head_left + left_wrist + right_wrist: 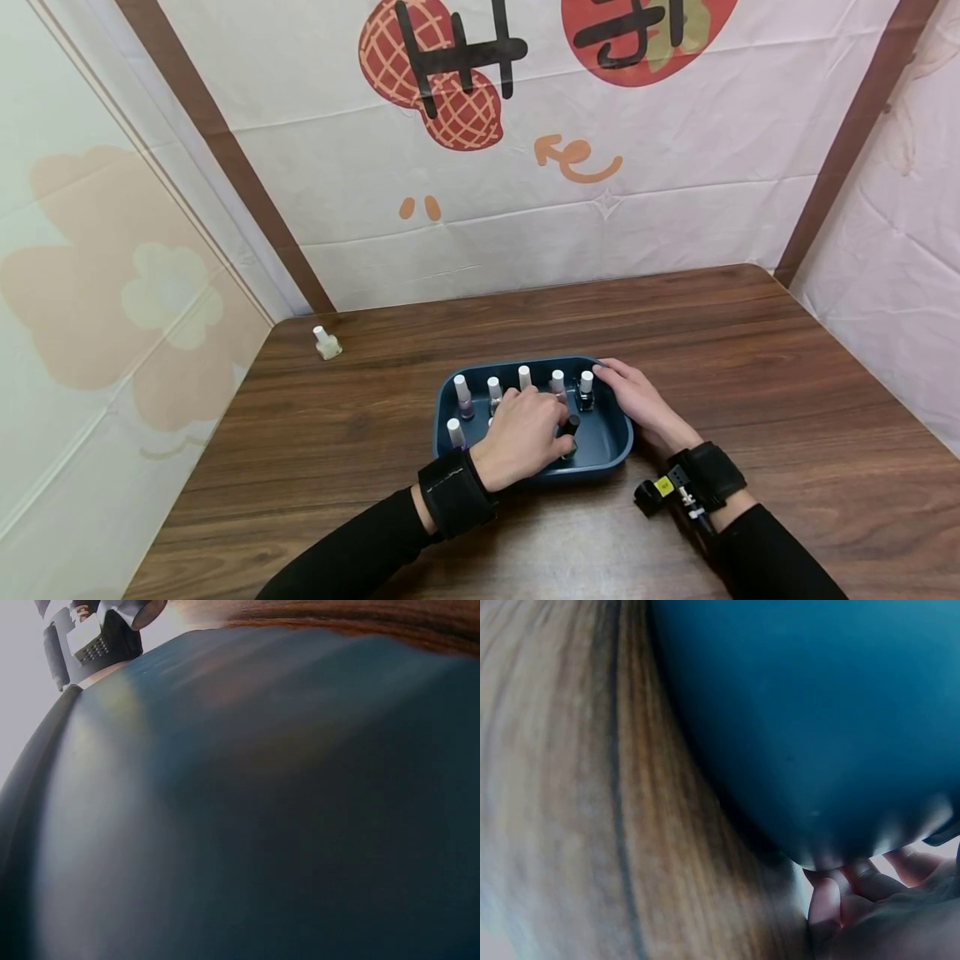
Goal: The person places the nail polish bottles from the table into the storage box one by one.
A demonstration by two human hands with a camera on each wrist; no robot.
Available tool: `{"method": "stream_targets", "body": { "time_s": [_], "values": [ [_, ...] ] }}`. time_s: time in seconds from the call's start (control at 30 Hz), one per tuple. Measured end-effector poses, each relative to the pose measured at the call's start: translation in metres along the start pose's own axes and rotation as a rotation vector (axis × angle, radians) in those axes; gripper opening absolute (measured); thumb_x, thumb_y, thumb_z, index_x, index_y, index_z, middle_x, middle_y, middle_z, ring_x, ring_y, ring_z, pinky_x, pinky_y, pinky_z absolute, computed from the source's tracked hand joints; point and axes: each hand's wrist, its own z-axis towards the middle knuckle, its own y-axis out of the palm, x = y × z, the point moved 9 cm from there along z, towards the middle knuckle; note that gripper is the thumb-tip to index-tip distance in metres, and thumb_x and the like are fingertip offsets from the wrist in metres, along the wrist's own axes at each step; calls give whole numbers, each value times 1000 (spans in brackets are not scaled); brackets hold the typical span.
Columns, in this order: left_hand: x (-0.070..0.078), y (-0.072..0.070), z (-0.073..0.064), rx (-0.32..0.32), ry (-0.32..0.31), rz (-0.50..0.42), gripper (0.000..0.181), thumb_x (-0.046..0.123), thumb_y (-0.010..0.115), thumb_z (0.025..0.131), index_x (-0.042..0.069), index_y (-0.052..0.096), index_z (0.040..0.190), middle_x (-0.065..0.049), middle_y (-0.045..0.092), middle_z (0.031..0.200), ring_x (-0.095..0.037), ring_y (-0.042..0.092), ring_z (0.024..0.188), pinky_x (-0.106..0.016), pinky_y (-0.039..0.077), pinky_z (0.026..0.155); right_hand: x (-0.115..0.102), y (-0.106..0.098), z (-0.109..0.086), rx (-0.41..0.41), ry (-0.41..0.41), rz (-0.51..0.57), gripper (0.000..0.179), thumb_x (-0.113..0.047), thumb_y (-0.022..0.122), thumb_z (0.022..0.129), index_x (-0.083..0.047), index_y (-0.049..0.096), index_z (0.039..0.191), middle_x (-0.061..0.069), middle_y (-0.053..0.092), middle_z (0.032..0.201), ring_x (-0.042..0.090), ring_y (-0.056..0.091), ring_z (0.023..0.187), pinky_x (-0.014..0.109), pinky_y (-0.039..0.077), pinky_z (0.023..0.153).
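A dark blue tray (618,446) holds several nail polish bottles, most with white caps. My left hand (525,433) reaches over its near side, thumb and forefinger pinching a black-capped nail polish bottle (572,424) inside. That hand hides part of the tray and some bottles. At the far right corner, my right hand (637,398) grips the tray, its thumb by the rim. In the right wrist view, fingers (866,881) touch the tray's outer wall (817,735). The left wrist view is filled by a blurred blue surface.
One pale nail polish bottle (327,343) stands apart at the far left of the wooden table (300,467). Printed cloth walls (480,225) close in the back and both sides of the table.
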Motion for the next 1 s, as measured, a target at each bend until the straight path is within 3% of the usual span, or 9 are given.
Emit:
{"method": "stream_targets", "body": {
  "time_s": [0.47,0.8,1.0],
  "values": [
    [0,6,6,-45,-23,-10,15,31,69,86,18,76,89,6,66,81,-13,50,72,-25,36,64,2,0,1,-2,2,-4,50,-38,36,104,-7,40,143,19,41,146,34,38,134,52,34,107],
    [2,9,9,-27,0,8,13,31,70,85,19,76,86,7,64,77,-13,54,72,-26,37,62,2,-1,1,5,-10,-12,51,-38,37,104,-6,41,143,19,42,146,34,39,134,51,35,106],
    [1,8,9,-36,-19,12,13,32,71,85,19,75,83,7,62,76,-13,53,71,-28,38,62,1,-1,1,8,-12,-16,50,-38,37,104,-7,41,143,19,42,145,33,39,134,51,35,106]
  ]
}}
